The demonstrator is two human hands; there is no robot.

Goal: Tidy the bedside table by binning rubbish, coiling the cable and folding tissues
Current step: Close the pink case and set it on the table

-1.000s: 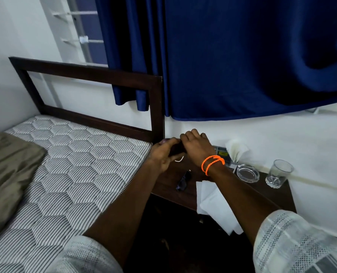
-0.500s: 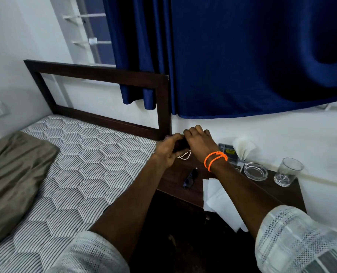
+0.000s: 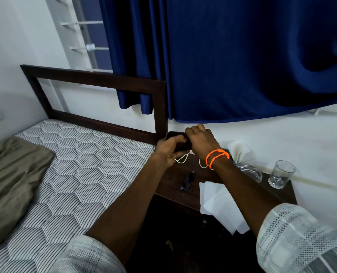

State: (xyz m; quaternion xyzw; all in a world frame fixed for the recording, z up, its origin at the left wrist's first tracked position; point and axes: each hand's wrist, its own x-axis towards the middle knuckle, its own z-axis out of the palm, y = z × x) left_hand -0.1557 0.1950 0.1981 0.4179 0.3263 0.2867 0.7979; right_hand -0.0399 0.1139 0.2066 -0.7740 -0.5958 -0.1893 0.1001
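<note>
Head view: left hand [image 3: 168, 150] grips a dark phone-like object [image 3: 180, 141] above the table's [image 3: 175, 186] back corner; right hand [image 3: 201, 141] curls onto its end. White cable [image 3: 182, 159] dangles beneath. Tissues [image 3: 219, 205] overhang the front edge.

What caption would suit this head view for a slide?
Both hands, left hand and right hand, hold a dark flat phone-like object above the dark wooden bedside table, white cable dangling below.
</note>
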